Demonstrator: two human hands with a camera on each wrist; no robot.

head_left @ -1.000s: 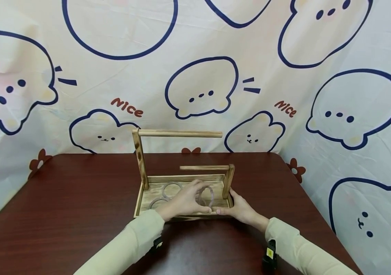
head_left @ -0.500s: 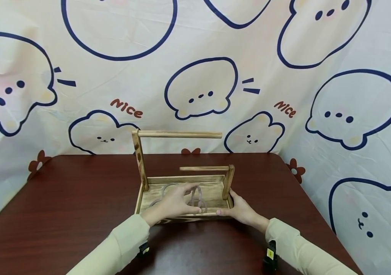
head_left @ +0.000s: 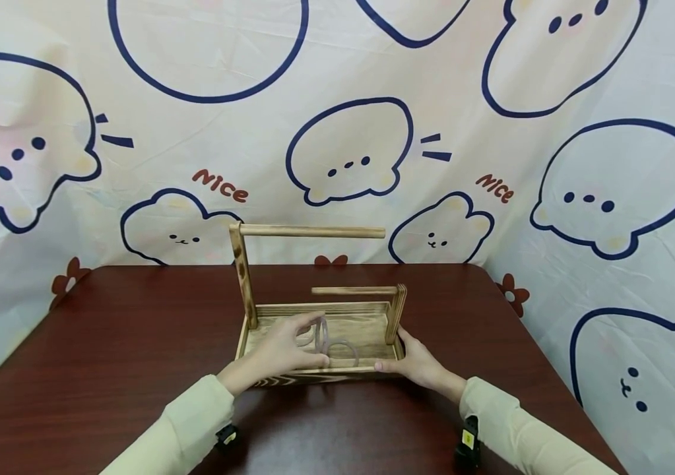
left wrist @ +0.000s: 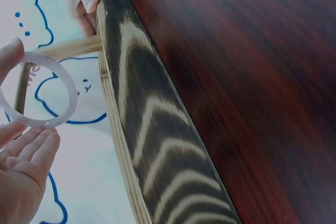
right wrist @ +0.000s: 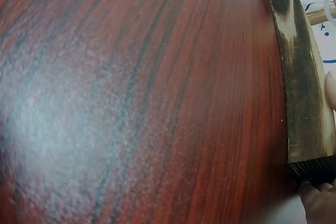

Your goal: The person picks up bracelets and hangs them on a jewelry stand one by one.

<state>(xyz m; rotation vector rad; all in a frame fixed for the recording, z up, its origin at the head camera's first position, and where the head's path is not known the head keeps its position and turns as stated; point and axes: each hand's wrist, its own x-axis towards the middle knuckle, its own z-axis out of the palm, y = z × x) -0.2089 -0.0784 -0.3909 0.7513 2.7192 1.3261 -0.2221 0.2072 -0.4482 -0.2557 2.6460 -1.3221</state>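
Observation:
My left hand [head_left: 278, 349] pinches a pale translucent bangle [left wrist: 73, 95] between thumb and fingers. It holds the bangle on edge over the wooden jewelry rack's tray [head_left: 369, 330]. Another bangle [head_left: 355, 356] lies in the tray just right of the held one, and part of a further ring shows behind the left fingers. At the tray's front right corner, my right hand [head_left: 423, 364] grips the rack, thumb on the front rim and fingers round the end. In the right wrist view, fingertips [right wrist: 317, 200] show at the tray's end.
A tall post on the rack's left carries a long rod [head_left: 313, 231]. On the right, a shorter post [head_left: 395, 315] carries a lower rod [head_left: 352, 290] pointing left. The rack stands on a dark red-brown table [head_left: 153, 343], with a cartoon-printed cloth [head_left: 266, 145] behind.
My left hand has moved left along the tray with the upright bangle, uncovering the bangle lying to its right. The right hand keeps its grip on the corner.

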